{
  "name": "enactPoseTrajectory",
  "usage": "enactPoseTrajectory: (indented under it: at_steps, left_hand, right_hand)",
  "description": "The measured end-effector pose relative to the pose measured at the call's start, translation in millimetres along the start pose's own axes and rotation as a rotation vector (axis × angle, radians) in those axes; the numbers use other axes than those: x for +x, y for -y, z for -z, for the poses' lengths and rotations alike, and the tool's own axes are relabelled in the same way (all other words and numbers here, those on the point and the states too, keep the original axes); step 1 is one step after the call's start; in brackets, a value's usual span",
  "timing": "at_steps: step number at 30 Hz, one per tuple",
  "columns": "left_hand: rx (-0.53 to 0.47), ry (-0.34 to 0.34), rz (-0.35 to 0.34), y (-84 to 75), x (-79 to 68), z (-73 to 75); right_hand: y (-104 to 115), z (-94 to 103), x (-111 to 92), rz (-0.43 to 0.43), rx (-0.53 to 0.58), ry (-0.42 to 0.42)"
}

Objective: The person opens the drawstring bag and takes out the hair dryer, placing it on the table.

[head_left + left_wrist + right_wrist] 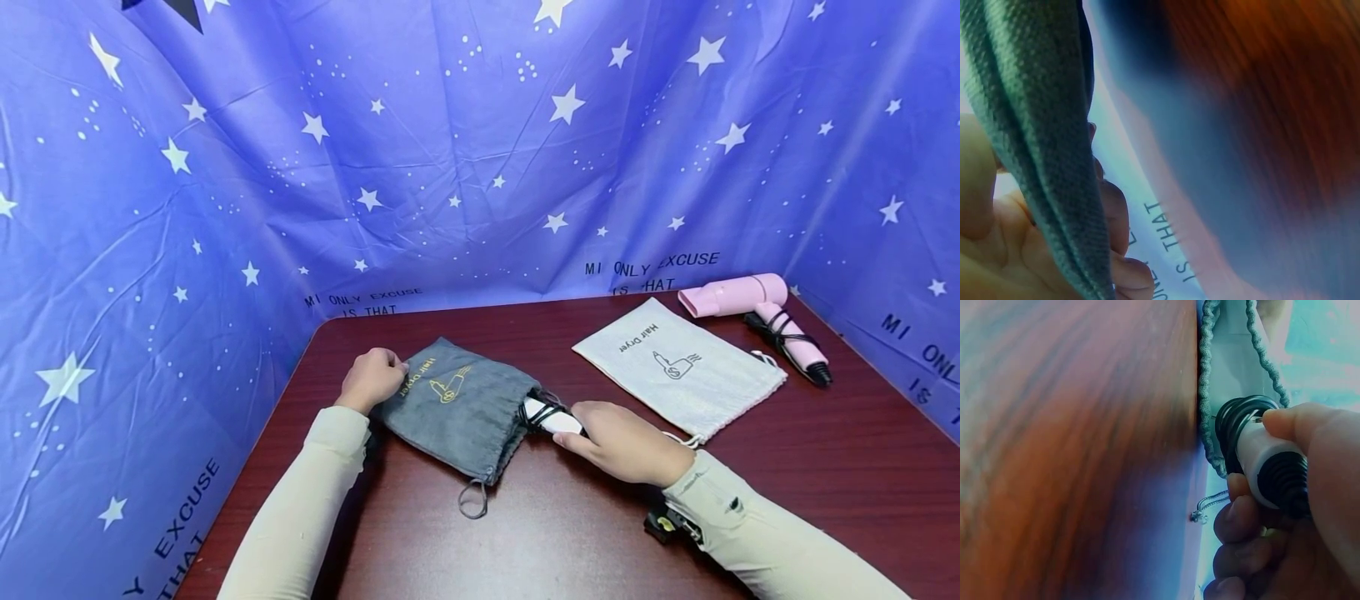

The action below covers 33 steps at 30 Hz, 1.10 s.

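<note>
A grey drawstring pouch (465, 408) with yellow "Hair Dryer" lettering lies toward the table's left side, its mouth facing right. My left hand (372, 379) pinches the pouch's closed end; in the left wrist view grey cloth (1041, 137) runs between thumb and fingers. My right hand (633, 442) grips the white handle (551, 416) of a hair dryer, with black cord wound round it. The rest of that dryer is hidden inside the pouch. In the right wrist view the handle (1260, 447) sits between thumb and fingers at the pouch's corded mouth (1205, 381).
A white drawstring pouch (675, 375) printed "Hair Dryer" lies flat behind my right hand. Beyond it, at the back right, rests a pink hair dryer (738, 293) with its cord wrapped. Blue star-patterned cloth (465, 150) rises around the dark red table (570, 533).
</note>
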State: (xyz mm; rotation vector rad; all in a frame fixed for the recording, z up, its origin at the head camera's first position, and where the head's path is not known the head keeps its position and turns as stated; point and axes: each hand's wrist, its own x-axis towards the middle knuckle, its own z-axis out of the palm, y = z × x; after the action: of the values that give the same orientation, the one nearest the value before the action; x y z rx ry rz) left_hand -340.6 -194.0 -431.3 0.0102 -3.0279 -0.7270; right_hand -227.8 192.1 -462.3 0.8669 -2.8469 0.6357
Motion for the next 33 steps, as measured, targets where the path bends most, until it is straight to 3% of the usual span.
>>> enactPoseTrajectory:
  at_steps: [16,33]
  left_hand:
    - [0.020,0.018,0.030,6.4,-0.2,9.9]
    - [0.055,0.035,0.042,14.8,3.9,7.6]
  right_hand:
    - [1.5,0.4,-0.3,0.008,0.011,-0.004]
    - [0.9,0.0,0.5,0.022,0.015,0.012]
